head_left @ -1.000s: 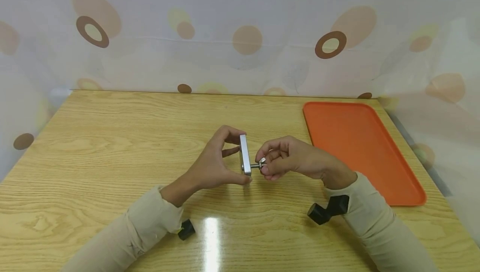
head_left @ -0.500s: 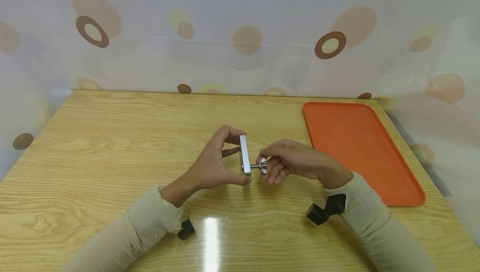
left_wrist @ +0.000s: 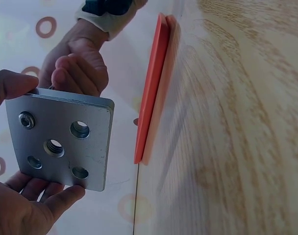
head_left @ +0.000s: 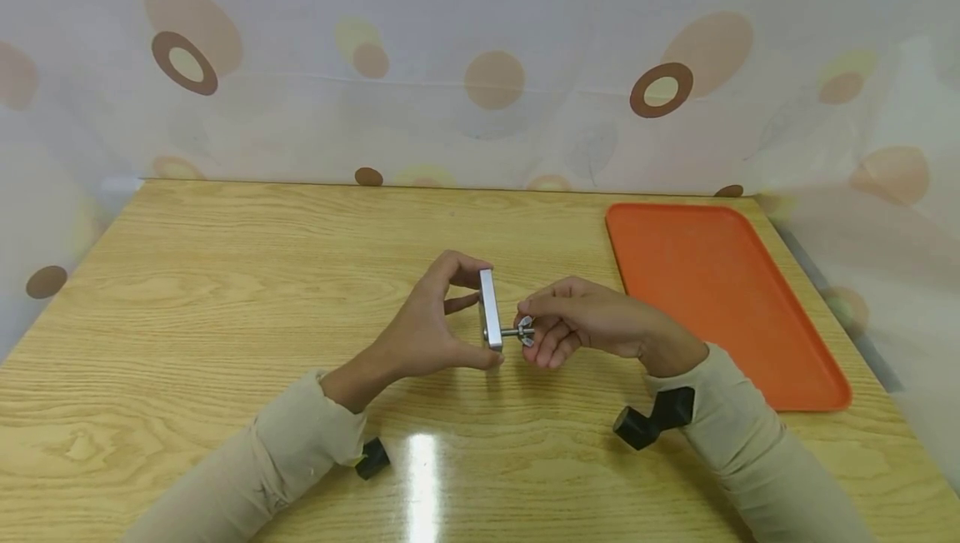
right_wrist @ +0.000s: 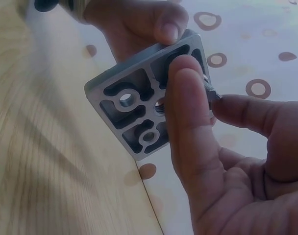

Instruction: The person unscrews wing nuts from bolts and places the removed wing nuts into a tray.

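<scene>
A square grey metal plate [head_left: 490, 310] is held upright by its edges in my left hand [head_left: 431, 331], thumb on one edge and fingers on the opposite one. Holes pierce its flat face [left_wrist: 92, 152], where a round socket bolt head [left_wrist: 26, 120] sits in one corner. From the ribbed side, the bolt's shank [head_left: 509, 332] points right and carries a wing nut [head_left: 527, 332]. My right hand [head_left: 585, 322] pinches the wing nut; the thumb touches a wing in the right wrist view, and the fingers [right_wrist: 190, 107] partly hide the nut [right_wrist: 211, 91].
An orange tray [head_left: 712, 293] lies on the right of the wooden table [head_left: 300, 276]. Patterned sheeting [head_left: 420, 68] stands behind and at both sides. Black camera mounts [head_left: 652, 418] sit at the cuffs.
The right fingers have shifted around the wing nut, thumb now higher and fingertips lower, and the nut's wings have turned. The left hand and plate have stayed in place.
</scene>
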Available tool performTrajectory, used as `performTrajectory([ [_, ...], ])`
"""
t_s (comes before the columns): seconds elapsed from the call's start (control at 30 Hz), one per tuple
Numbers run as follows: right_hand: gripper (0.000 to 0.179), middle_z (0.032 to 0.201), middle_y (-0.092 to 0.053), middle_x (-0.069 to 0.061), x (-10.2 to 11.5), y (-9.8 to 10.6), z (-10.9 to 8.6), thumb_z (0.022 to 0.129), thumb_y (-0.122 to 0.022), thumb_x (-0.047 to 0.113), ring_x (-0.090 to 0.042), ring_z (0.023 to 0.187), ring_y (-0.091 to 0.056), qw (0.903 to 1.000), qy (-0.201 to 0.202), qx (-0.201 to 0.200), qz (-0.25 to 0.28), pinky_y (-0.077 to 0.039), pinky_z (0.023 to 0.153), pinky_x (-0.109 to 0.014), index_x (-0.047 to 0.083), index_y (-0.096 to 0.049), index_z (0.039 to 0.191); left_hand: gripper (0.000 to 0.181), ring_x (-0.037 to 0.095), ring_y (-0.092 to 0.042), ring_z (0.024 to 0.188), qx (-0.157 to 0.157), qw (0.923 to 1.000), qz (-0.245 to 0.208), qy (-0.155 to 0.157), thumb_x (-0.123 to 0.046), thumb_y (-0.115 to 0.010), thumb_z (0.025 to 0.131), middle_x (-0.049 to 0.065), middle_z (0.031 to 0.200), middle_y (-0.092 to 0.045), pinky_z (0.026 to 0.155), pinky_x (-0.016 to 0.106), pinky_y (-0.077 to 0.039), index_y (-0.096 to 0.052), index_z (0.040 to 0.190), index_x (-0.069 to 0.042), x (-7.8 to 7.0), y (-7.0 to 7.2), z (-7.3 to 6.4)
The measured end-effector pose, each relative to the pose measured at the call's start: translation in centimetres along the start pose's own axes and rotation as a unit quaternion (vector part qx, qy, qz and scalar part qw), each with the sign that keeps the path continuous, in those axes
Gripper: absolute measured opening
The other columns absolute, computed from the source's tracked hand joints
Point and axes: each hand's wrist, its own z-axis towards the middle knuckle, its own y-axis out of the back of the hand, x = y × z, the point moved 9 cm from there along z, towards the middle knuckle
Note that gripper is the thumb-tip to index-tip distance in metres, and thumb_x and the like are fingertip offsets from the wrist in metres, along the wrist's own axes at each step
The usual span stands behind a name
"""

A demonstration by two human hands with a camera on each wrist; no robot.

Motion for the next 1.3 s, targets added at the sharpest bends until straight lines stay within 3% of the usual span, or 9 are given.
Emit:
performTrajectory([
  [0.3, 0.021, 0.083, -0.076, 0.002, 0.2, 0.2, -0.1, 0.104, -0.051, 0.024, -0.007, 0.073, -0.072, 0.9996, 0.019, 0.007, -0.019, -0.064, 0.07, -0.023, 0.011, -0.068, 0.103, 0.084, 0.026, -0.05, 0.124, -0.002, 1.0, -0.002, 0.006, -0.001, -0.087, 0.062, 0.012, 0.133, -0.048, 0.112, 0.043, -0.05, -0.043, 0.134, -0.004, 0.3, 0.0, 0.1],
  [0.67, 0.024, 0.092, -0.072, 0.001, 1.1, 0.6, -0.3, 0.1, -0.058, 0.016, -0.013, 0.082, -0.071, 0.9925, 0.057, -0.014, -0.107, -0.065, 0.082, -0.035, -0.005, -0.064, 0.11, 0.085, 0.029, -0.049, 0.123, 0.005, 1.0, 0.001, -0.003, -0.002, -0.087, 0.064, 0.015, 0.133, -0.046, 0.112, 0.047, -0.05, -0.042, 0.136, -0.002, 0.1, 0.1, 0.1],
  [0.83, 0.025, 0.092, -0.072, 0.004, 1.3, 0.5, -0.6, 0.094, -0.064, 0.006, -0.01, 0.086, -0.071, 0.994, 0.072, -0.011, -0.081, -0.064, 0.086, -0.034, -0.008, -0.06, 0.114, 0.084, 0.029, -0.049, 0.123, 0.002, 1.0, -0.001, 0.0, -0.002, -0.087, 0.064, 0.016, 0.133, -0.046, 0.112, 0.047, -0.05, -0.042, 0.135, -0.002, 0.4, 0.1, 0.1],
  [0.97, 0.025, 0.093, -0.072, 0.005, 1.6, 0.4, -0.7, 0.089, -0.067, 0.001, -0.008, 0.087, -0.071, 0.9935, 0.09, -0.02, -0.067, -0.064, 0.084, -0.029, -0.003, -0.062, 0.113, 0.083, 0.029, -0.05, 0.123, -0.004, 1.0, -0.006, 0.002, -0.001, -0.086, 0.064, 0.015, 0.133, -0.047, 0.111, 0.049, -0.05, -0.042, 0.134, -0.002, 0.5, 0.3, 0.1],
  [1.1, 0.024, 0.091, -0.071, 0.007, 2.1, 0.3, -0.9, 0.087, -0.074, 0.004, -0.007, 0.082, -0.072, 0.9901, 0.105, -0.041, -0.084, -0.063, 0.079, -0.026, 0.003, -0.064, 0.109, 0.083, 0.029, -0.05, 0.123, -0.007, 0.9999, -0.009, 0.005, -0.001, -0.086, 0.064, 0.014, 0.133, -0.048, 0.111, 0.049, -0.05, -0.042, 0.134, -0.002, 0.5, 0.4, 0.1],
  [1.3, 0.029, 0.096, -0.07, 0.006, 3.0, -0.1, -1.1, 0.087, -0.074, 0.005, -0.009, 0.084, -0.071, 0.9776, 0.135, -0.055, -0.151, -0.063, 0.077, -0.027, -0.004, -0.062, 0.112, 0.082, 0.029, -0.05, 0.123, -0.008, 0.9999, -0.012, 0.004, -0.001, -0.086, 0.063, 0.014, 0.133, -0.048, 0.111, 0.051, -0.05, -0.043, 0.133, -0.002, 0.4, 0.4, 0.2],
])
